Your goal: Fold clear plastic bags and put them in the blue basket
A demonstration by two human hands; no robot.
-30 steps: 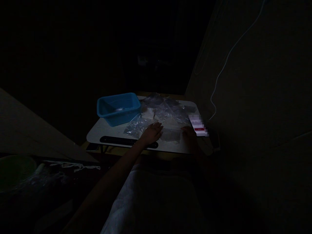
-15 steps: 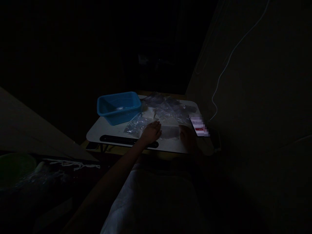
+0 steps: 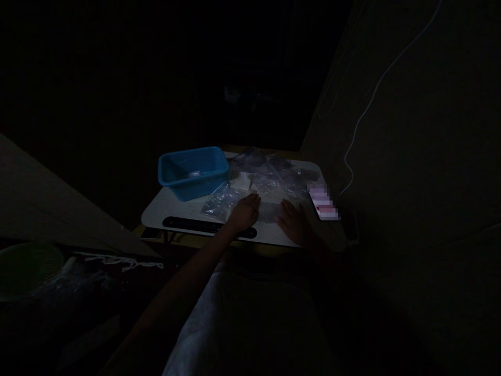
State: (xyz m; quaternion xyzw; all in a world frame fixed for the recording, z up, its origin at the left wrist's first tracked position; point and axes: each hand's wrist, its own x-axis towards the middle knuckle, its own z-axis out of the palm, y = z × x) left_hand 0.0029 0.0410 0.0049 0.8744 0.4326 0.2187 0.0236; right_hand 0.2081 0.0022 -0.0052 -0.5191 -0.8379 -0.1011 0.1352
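Note:
The light is very dim. A flat, clear plastic piece (image 3: pixel 268 212) lies on the white table (image 3: pixel 154 211) between my hands. My left hand (image 3: pixel 246 212) rests at its left edge, palm down, fingers stretched out. My right hand (image 3: pixel 293 220) lies at its right end with the fingers spread. Crumpled clear plastic bags (image 3: pixel 270 169) cover the back of the table, and another clear bag (image 3: pixel 217 202) lies left of my left hand. A small whitish packet (image 3: pixel 241 181) sits just beyond that hand.
A blue basin (image 3: pixel 193 185) stands at the table's back left. A lit phone (image 3: pixel 323 202) lies at the right edge. A white cable (image 3: pixel 356 128) hangs by the wall. A green basket (image 3: pixel 29 269) is at lower left.
My right hand has moved left onto the plastic piece, its fingers now spread. My left hand stays in about the same place. The view has shifted slightly.

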